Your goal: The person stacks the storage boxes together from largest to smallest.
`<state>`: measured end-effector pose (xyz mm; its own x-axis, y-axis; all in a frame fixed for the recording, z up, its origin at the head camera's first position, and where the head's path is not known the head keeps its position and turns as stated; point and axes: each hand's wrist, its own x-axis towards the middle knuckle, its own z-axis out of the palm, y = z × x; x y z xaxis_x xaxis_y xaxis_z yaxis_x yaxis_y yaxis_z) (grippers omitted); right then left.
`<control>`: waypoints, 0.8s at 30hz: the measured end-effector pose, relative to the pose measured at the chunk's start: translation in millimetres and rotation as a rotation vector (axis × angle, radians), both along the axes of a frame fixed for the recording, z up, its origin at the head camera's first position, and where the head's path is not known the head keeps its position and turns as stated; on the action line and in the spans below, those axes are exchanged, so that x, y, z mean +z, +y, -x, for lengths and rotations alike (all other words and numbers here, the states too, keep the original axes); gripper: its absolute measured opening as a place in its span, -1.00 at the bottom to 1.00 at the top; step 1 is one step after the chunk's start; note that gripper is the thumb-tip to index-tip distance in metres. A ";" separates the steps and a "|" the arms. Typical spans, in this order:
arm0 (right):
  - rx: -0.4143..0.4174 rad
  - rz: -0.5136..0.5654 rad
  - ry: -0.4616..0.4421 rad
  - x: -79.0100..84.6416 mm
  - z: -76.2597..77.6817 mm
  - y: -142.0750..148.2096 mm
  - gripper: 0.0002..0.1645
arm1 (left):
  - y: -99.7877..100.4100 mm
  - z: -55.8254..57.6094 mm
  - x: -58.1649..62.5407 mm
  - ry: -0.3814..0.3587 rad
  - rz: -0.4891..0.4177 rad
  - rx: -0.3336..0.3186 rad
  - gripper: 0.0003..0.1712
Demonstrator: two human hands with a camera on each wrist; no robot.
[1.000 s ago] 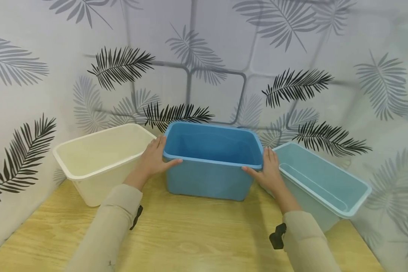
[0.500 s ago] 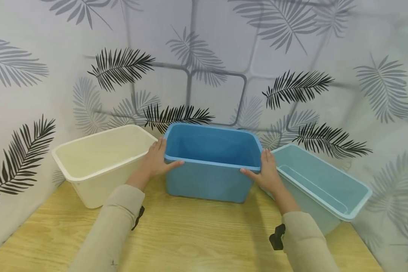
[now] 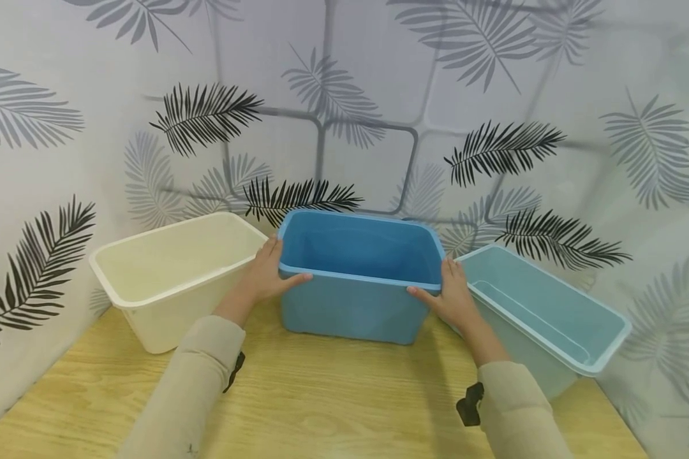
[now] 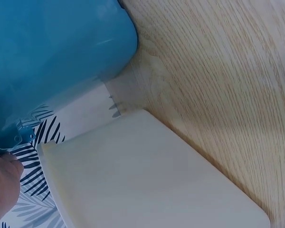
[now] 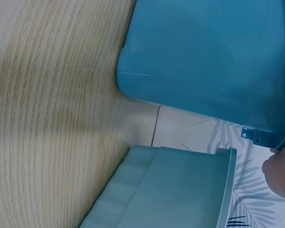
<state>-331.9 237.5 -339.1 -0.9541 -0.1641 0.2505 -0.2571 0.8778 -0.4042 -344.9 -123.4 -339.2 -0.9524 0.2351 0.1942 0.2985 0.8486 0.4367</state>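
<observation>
A blue plastic bin (image 3: 350, 309) stands upright on the wooden table in the middle of the head view, its inside bare. My left hand (image 3: 262, 274) grips the rim at its left end, thumb on the front face. At the right end my right hand (image 3: 452, 293) holds the rim likewise, thumb in front. The left wrist view shows the bin's side wall (image 4: 57, 47) and part of my left hand (image 4: 4, 183) under the rim. In the right wrist view, part of my right hand (image 5: 280, 173) lies against the rim of the blue bin (image 5: 204, 61).
A cream bin (image 3: 166, 312) stands to the left, angled inward, close to my left hand. To the right is a pale teal bin (image 3: 522, 338), also angled. Behind them hangs a leaf-patterned cloth (image 3: 367, 172). Bare wooden table (image 3: 333, 395) lies in front.
</observation>
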 end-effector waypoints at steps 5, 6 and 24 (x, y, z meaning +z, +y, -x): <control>-0.012 -0.003 -0.003 -0.3 -1.3 -0.5 0.26 | -0.2 -0.5 -2.2 0.020 -0.013 -0.009 0.20; -0.013 -0.003 -0.003 -0.3 -1.5 -0.7 0.26 | -0.2 -0.7 -2.2 0.023 -0.012 -0.008 0.20; -0.024 -0.016 0.018 -2.1 -6.4 -0.6 0.25 | 2.0 -8.6 0.3 0.069 0.013 -0.005 0.16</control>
<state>-325.6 236.9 -341.2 -0.9533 -0.1452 0.2648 -0.2426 0.8902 -0.3856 -336.4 -121.5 -339.0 -0.9356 0.2429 0.2563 0.3320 0.8525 0.4037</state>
